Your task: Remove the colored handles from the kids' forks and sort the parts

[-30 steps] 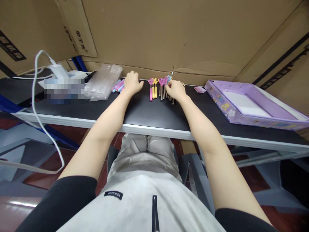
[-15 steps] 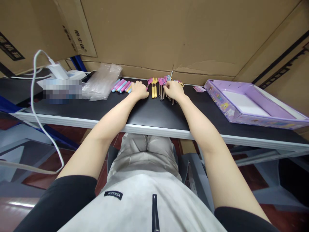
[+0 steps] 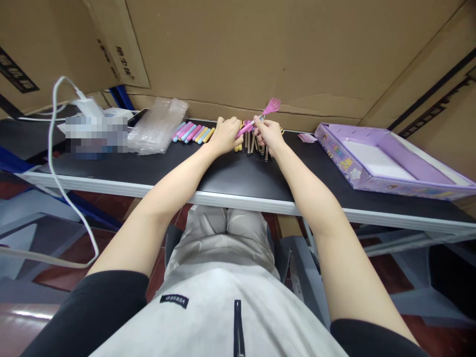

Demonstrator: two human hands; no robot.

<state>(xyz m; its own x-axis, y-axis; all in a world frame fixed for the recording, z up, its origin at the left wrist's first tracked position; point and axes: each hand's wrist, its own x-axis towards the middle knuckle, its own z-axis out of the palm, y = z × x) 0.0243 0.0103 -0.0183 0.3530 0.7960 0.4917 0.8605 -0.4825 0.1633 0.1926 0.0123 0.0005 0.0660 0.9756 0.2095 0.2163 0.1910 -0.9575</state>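
Table (image 3: pixel 230 173) with a pink fork (image 3: pixel 272 105) now raised off it, no longer lying flat.
A purple box (image 3: pixel 375 161) and plastic bags (image 3: pixel 158 126) are left at either side. The fork is pinched by the left hand (image 3: pixel 225 135) at its handle and the right hand (image 3: pixel 268 135) at its stem, above the other forks (image 3: pixel 256 147); coloured sticks (image 3: pixel 193 133) lie nearby.

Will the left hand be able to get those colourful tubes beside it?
Probably yes. The colourful tubes lie on the table right beside the left hand, nothing between them. That hand and the right hand both seem to grip the pink fork, so it may need to let go first.
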